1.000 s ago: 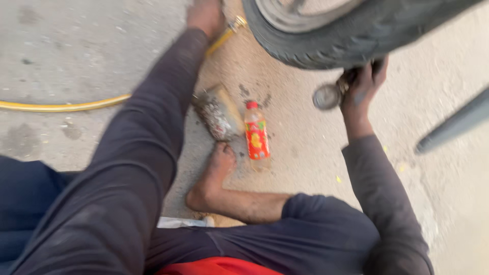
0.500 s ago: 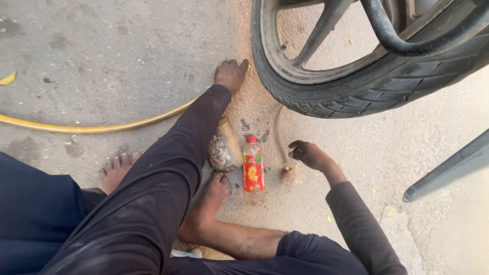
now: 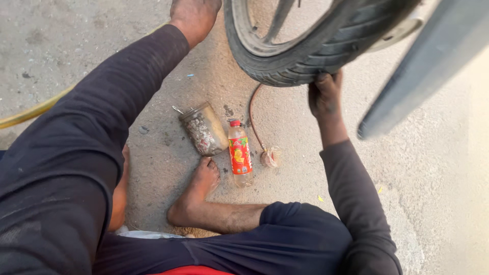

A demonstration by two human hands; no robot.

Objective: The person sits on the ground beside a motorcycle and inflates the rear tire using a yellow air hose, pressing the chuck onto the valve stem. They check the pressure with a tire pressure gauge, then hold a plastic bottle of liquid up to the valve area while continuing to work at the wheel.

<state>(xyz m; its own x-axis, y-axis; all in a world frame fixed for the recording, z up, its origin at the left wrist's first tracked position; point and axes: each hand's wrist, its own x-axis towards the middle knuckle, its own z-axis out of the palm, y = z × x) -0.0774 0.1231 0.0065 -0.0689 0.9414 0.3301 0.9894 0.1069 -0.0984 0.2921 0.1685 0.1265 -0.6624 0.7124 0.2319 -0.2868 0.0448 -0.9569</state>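
I am gripping the black tyre (image 3: 305, 56) with my right hand (image 3: 326, 94), fingers curled onto its underside. My left hand (image 3: 193, 15) is reaching beside the tyre's rim; I cannot tell how its fingers sit. On the ground by my bare foot (image 3: 201, 183) are lying a jar (image 3: 204, 130) and a red-labelled bottle (image 3: 240, 155).

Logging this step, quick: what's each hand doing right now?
Left hand: at the top edge beside the tyre; grip cannot be told.
Right hand: fingers curled against the tyre's underside, gripping it.
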